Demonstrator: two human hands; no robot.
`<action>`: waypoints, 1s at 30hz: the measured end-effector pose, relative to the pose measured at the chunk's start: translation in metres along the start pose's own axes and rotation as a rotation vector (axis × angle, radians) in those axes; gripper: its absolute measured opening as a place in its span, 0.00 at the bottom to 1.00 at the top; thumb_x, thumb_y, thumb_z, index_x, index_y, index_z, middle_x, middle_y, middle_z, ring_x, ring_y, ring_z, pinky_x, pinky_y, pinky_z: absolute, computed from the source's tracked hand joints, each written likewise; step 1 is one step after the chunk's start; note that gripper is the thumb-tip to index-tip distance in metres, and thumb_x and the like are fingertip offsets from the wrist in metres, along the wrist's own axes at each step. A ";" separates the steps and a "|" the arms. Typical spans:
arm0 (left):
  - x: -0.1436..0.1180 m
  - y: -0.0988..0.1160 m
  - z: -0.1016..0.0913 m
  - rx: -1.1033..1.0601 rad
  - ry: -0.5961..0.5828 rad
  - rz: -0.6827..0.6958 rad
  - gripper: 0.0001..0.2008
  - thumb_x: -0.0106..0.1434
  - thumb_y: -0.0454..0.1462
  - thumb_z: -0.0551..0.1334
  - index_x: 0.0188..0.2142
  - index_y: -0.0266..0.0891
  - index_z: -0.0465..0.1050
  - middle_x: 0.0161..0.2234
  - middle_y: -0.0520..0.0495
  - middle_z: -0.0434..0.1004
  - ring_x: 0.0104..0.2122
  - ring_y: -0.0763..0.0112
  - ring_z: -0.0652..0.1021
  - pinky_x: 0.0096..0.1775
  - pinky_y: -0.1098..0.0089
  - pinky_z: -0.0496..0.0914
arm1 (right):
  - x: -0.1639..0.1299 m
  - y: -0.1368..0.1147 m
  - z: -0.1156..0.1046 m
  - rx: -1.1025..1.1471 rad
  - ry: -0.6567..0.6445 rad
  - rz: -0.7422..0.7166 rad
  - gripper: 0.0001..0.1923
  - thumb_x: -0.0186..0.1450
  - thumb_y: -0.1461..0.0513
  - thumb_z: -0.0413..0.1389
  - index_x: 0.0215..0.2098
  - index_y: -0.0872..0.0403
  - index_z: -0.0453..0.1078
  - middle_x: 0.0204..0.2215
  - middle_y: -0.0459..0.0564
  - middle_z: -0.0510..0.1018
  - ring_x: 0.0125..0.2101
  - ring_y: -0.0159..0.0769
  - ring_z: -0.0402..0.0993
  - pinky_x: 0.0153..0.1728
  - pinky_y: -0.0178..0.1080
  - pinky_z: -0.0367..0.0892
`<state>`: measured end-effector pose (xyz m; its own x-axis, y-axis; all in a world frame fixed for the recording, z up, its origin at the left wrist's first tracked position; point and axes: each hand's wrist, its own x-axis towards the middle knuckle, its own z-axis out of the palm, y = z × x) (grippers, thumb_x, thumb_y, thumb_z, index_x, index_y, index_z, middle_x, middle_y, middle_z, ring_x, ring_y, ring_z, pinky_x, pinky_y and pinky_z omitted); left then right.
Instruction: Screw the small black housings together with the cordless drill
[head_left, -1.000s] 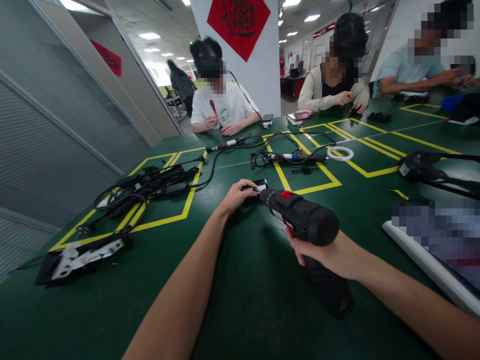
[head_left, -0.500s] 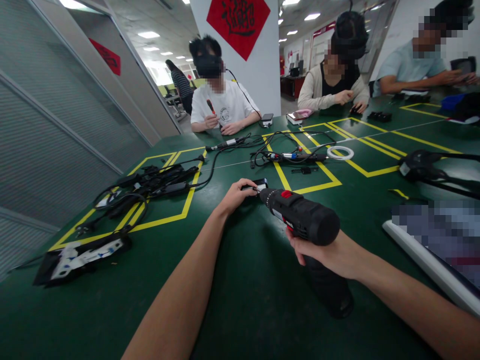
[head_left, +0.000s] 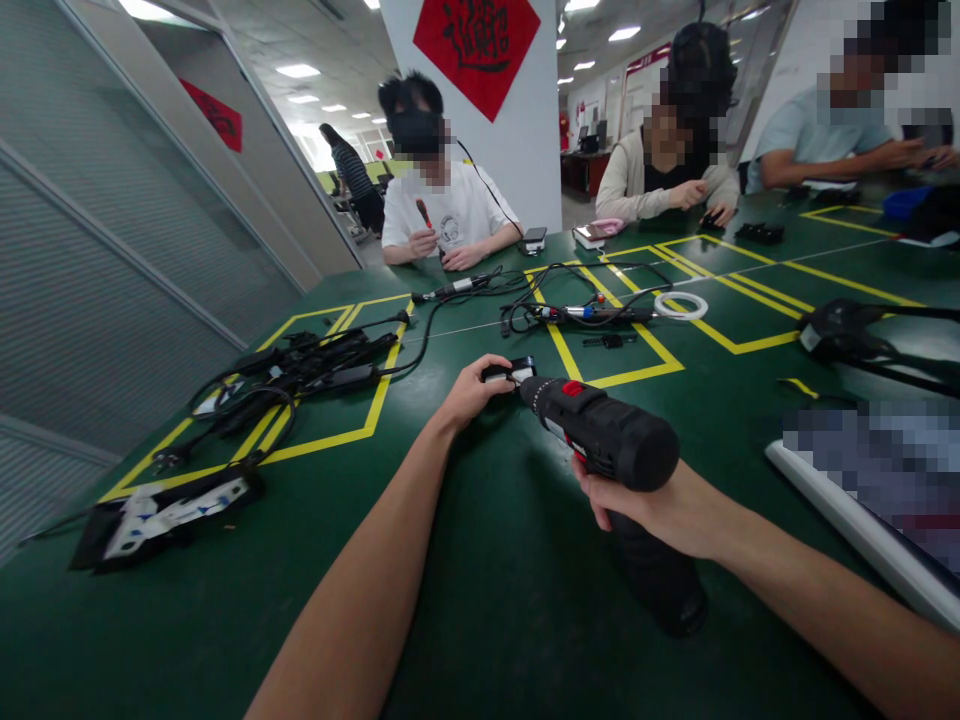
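Observation:
My right hand point(head_left: 637, 500) is wrapped round the grip of a black cordless drill point(head_left: 592, 425) with a red switch on top. The drill points left and away from me, its chuck close to a small black and white block point(head_left: 524, 367). My left hand point(head_left: 478, 388) grips that block on the table, fingers bent over its left end. A thin bit at the chuck reaches the near side of the block; whether it touches a screw is too small to tell.
Bundled black cables point(head_left: 330, 365) lie at left, near a white and black bracket point(head_left: 172, 515). Ahead are a corded tool point(head_left: 585, 313) and a white ring point(head_left: 680, 306). A tablet-like device point(head_left: 870, 500) lies at right. Across the green table point(head_left: 480, 600) sit several people, one holding a screwdriver point(head_left: 424, 214).
The block has tilted slightly under my left fingers, showing more white. The drill and my right hand stay nearly where they were. A person in the background has shifted left.

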<state>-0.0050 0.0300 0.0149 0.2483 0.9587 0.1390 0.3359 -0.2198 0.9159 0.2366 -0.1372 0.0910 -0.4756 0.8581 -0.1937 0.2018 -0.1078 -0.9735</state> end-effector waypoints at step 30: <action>0.003 -0.006 -0.001 -0.004 -0.002 -0.023 0.28 0.47 0.40 0.66 0.50 0.39 0.70 0.47 0.45 0.75 0.46 0.61 0.74 0.49 0.62 0.67 | -0.002 0.005 -0.002 -0.012 -0.006 -0.020 0.08 0.61 0.62 0.57 0.39 0.54 0.66 0.23 0.42 0.71 0.25 0.33 0.71 0.33 0.39 0.67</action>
<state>-0.0069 0.0346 0.0107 0.2429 0.9630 0.1170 0.3382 -0.1971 0.9202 0.2405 -0.1383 0.0863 -0.4849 0.8568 -0.1752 0.2023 -0.0851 -0.9756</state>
